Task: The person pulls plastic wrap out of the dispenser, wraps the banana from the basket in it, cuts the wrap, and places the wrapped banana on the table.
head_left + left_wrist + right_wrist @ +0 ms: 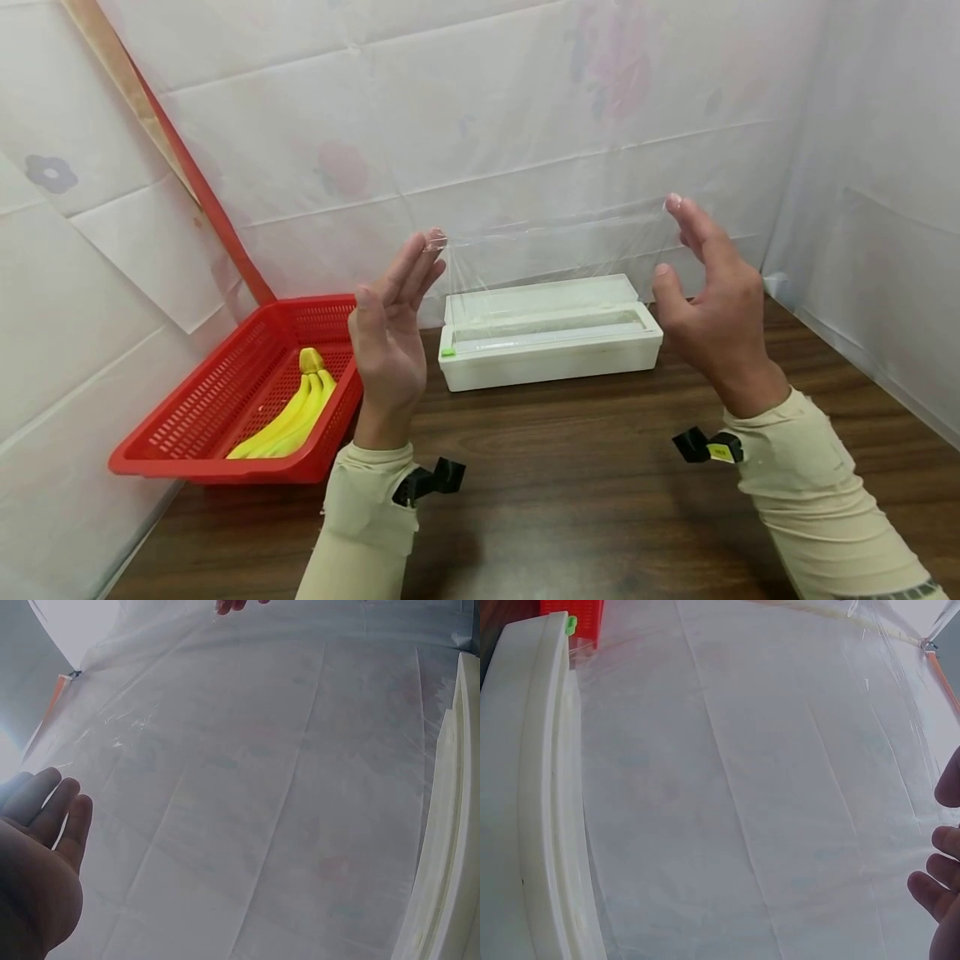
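Observation:
A sheet of clear cling film [555,242] stretches up from a white dispenser box [555,364] with its lid raised. One upper corner clings to the fingertips of my left hand [393,342], whose fingers are straight and the thumb apart. The other corner clings to the forefinger tip of my right hand [712,308]; its thumb stands away from the forefinger. Both palms face inward, above and in front of the box. A green piece [447,352] sits at the box's left end. In the left wrist view the film [135,724] shows creases and glints.
At left stands a red plastic basket [225,471] with yellow bananas [288,417] in it. The dark wooden table [570,492] runs in front of the box. White patterned sheeting [480,125] hangs behind and at both sides. A red strip [202,183] slants up behind the basket.

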Demonstrator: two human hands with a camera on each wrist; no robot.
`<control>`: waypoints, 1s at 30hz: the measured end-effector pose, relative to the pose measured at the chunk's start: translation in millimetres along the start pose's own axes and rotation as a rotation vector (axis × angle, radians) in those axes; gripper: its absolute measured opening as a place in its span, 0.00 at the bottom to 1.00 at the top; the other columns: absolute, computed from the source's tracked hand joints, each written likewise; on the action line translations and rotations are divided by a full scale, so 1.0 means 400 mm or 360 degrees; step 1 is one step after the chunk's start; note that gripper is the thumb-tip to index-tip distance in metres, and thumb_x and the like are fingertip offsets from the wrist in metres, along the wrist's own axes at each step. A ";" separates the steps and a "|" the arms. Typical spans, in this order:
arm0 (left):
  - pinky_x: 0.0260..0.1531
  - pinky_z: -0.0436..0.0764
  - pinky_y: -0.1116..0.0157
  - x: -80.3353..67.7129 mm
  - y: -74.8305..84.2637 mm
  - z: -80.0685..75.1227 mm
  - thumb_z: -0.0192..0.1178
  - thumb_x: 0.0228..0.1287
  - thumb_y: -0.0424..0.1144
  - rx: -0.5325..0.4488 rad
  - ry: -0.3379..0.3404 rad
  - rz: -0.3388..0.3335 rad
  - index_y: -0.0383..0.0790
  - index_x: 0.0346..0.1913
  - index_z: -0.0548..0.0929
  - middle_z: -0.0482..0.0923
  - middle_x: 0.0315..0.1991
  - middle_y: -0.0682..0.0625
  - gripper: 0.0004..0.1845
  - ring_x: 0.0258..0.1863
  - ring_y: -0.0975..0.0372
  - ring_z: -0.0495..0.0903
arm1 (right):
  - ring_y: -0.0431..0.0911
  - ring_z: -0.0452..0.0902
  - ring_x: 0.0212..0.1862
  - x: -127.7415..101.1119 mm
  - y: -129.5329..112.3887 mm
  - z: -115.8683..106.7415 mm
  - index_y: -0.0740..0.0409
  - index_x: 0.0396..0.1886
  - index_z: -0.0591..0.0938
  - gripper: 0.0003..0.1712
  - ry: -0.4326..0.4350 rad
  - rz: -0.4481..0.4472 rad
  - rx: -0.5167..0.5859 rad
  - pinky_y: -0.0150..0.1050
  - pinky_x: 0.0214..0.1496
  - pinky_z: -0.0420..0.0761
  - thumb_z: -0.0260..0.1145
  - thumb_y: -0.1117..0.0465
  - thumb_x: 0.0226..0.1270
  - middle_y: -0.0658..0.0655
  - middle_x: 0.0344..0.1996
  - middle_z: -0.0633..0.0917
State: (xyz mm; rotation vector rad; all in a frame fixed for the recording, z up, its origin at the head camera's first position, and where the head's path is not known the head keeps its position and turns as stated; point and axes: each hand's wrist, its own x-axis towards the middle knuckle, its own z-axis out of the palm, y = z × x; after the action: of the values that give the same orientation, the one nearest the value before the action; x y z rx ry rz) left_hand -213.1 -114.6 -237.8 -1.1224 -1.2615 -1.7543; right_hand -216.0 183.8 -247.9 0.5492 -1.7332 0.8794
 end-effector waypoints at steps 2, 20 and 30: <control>0.64 0.69 0.47 0.001 0.002 0.002 0.40 0.79 0.54 -0.0005 0.0000 0.0003 0.28 0.65 0.75 0.78 0.61 0.38 0.33 0.64 0.47 0.74 | 0.52 0.76 0.63 0.001 -0.002 -0.001 0.64 0.69 0.74 0.32 0.0004 -0.0003 0.0005 0.36 0.65 0.72 0.55 0.63 0.63 0.53 0.65 0.78; 0.63 0.70 0.47 0.003 0.005 0.003 0.40 0.80 0.53 0.0016 0.0032 0.0038 0.28 0.64 0.76 0.79 0.60 0.38 0.31 0.64 0.47 0.75 | 0.50 0.76 0.63 0.002 -0.009 -0.001 0.65 0.68 0.75 0.31 0.0034 -0.0024 0.0022 0.36 0.64 0.73 0.54 0.61 0.64 0.53 0.64 0.79; 0.59 0.76 0.51 -0.002 0.004 0.005 0.37 0.80 0.42 0.0122 0.0120 0.0033 0.24 0.60 0.79 0.82 0.54 0.36 0.26 0.58 0.48 0.80 | 0.54 0.82 0.53 -0.001 -0.010 0.002 0.64 0.62 0.80 0.27 0.0076 -0.0027 -0.0015 0.34 0.59 0.76 0.54 0.62 0.64 0.53 0.59 0.83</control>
State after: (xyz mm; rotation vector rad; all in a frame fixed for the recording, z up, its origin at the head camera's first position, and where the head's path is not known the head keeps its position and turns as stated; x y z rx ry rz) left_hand -210.8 -113.2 -237.8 -1.0127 -1.2566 -1.7026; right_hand -213.4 180.9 -247.2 0.5319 -1.6866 0.8657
